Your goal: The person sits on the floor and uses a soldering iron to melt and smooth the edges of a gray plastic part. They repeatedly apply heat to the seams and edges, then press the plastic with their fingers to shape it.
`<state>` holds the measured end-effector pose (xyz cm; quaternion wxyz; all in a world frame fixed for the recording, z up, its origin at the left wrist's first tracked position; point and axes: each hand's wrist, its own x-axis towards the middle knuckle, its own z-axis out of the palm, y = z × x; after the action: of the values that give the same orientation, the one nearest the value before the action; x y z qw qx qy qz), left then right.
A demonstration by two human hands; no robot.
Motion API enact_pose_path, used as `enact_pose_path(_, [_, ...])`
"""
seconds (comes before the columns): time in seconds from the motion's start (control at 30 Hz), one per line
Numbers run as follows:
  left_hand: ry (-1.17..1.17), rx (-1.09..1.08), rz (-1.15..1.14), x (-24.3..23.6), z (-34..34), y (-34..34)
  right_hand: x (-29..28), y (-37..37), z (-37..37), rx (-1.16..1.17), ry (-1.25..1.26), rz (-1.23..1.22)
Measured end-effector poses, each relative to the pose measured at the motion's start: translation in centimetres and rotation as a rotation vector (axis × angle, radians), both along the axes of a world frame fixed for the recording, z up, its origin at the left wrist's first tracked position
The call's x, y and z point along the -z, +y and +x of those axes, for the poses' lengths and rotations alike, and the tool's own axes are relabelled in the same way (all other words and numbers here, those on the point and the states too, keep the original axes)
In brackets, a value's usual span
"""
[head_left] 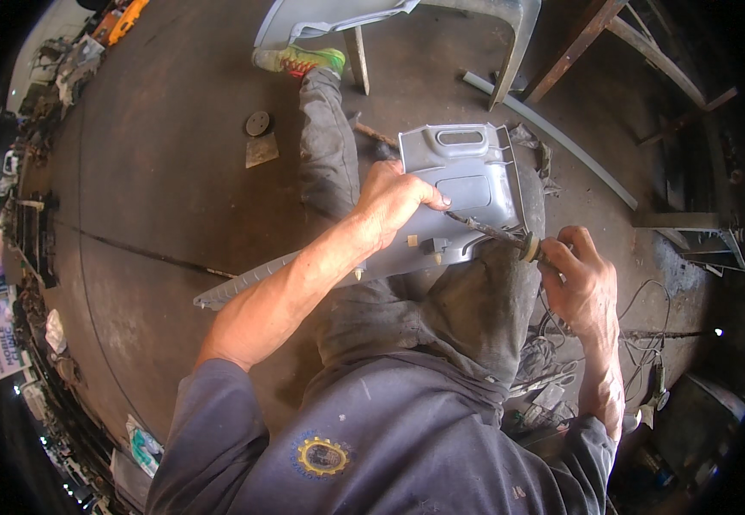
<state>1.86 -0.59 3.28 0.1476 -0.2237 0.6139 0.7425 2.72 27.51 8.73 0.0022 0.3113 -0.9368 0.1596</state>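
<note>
A grey moulded plastic trim panel (479, 182) lies across my thighs, its long ribbed arm reaching out to the left. My left hand (392, 199) is closed on the panel's left edge, with the thumb on its surface. In my right hand (580, 273) is a soldering iron (497, 232), gripped by its handle behind a round collar. Its dark rod points left across the panel, and the tip is close to my left thumb. Small clips (412, 241) stick up from the panel's lower part. My right fingers partly hide the iron's handle.
A grey plastic chair (514, 39) stands ahead, beside a rusty metal frame (578, 51). A long grey strip (552, 137) lies on the floor at the right. Tangled cables (647, 343) lie near my right knee. A round disc (257, 124) is on the floor ahead left.
</note>
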Motion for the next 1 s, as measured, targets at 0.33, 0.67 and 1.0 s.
enact_pose_path(0.33, [-0.025,0.044,-0.016,0.1,-0.1,-0.3,-0.3,0.5,0.5,0.034,-0.090,-0.146])
enact_pose_path(0.67, [-0.036,-0.015,0.043,-0.5,0.0,0.0,1.7,-0.4,8.6,0.480,-0.777,-0.451])
enact_pose_path(1.0, [-0.041,-0.012,-0.010,-0.5,-0.2,-0.2,3.1,-2.2,8.4,0.462,-0.931,-0.581])
